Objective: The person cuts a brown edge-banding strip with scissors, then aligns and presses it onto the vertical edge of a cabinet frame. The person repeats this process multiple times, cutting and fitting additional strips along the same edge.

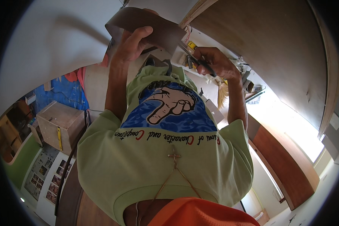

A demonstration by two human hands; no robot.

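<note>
Beside a wooden panel (267,41) at upper right, the left hand (133,46) grips a brown strip (160,30), best held taut for the scissors (194,59) the right hand (217,64) grasps.

Between the two forearms, open air lies in front of the shirt (165,150), giving a way up toward the hands. Farther on, the brown strip (154,28) in the left hand (135,44) bars the middle, and the scissors (194,59) in the right hand (214,63) fill the space at its right end. The wooden panel (267,41) bounds the right; open space separates the left forearm from the wooden box (56,116).
</note>
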